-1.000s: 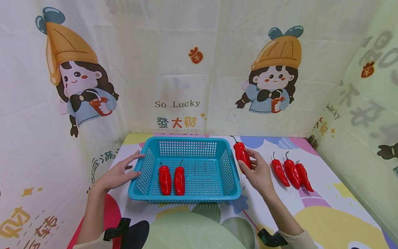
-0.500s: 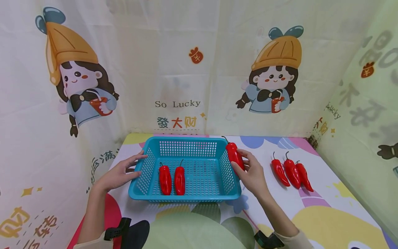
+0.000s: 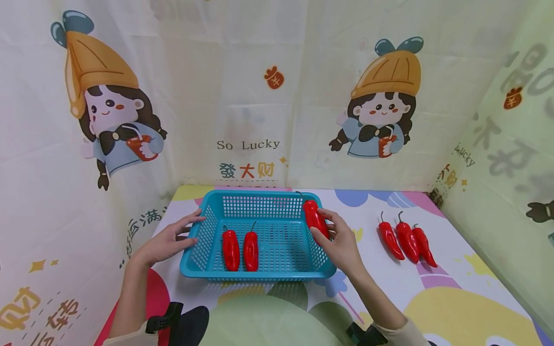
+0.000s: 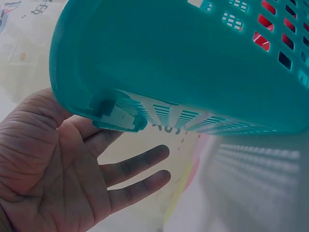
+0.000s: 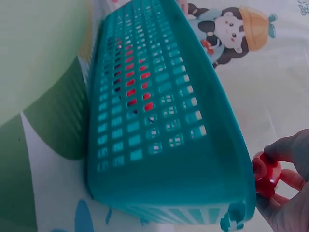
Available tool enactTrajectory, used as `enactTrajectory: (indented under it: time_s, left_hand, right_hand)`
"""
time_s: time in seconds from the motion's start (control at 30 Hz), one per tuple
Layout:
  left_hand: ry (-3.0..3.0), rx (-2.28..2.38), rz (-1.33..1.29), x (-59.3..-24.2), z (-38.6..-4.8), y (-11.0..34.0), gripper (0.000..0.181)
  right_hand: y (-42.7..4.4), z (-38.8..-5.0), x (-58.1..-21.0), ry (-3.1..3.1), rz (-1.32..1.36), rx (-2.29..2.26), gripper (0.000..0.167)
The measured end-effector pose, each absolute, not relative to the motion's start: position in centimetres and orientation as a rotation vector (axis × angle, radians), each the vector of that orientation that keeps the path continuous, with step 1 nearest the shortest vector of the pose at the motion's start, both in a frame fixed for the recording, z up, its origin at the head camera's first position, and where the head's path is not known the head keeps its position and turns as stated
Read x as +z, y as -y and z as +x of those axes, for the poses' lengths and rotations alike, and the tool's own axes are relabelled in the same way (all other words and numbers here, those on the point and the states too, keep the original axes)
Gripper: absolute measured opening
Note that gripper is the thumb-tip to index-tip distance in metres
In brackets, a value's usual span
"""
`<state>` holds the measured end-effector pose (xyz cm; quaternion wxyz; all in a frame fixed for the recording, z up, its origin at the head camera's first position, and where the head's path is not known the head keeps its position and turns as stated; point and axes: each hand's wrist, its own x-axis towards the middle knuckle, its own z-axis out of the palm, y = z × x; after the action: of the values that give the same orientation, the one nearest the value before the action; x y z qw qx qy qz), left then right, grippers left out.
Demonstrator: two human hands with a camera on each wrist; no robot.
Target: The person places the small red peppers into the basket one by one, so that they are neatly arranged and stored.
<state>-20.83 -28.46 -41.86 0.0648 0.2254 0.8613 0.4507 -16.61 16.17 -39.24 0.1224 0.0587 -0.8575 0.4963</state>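
Note:
A blue-green plastic basket [image 3: 259,275] stands on the table, with two red peppers, one on the left [image 3: 231,251] and one beside it [image 3: 250,251], lying inside. The left hand [image 3: 166,242] touches the basket's left rim, fingers mostly straight; in the left wrist view that hand [image 4: 63,169] has two fingers extended below the rim. Over the basket's right side, the right hand [image 3: 342,242] pinches a third red pepper [image 3: 315,218], its stem pointing up and back. The right wrist view shows the right hand [image 5: 289,186] gripping this pepper [image 5: 265,174] beyond the rim.
Three more red peppers [image 3: 407,240] lie side by side on the patterned table [image 3: 368,298], right of the basket. A printed cloth [image 3: 311,96] hangs behind the table and along both sides.
The right hand has carried its pepper leftward, from beside the basket's right rim to over the basket's inside. The left hand has moved slightly on the left rim.

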Motion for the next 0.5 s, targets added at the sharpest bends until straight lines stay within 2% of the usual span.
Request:
enactTrajectory:
  time_s: [0.5]
  left_hand:
    - [-2.594,1.357,0.658,-42.0,-20.9,28.4,0.073]
  right_hand:
    - [-13.6,-16.6,-40.0,2.47,0.255,1.492,0.071]
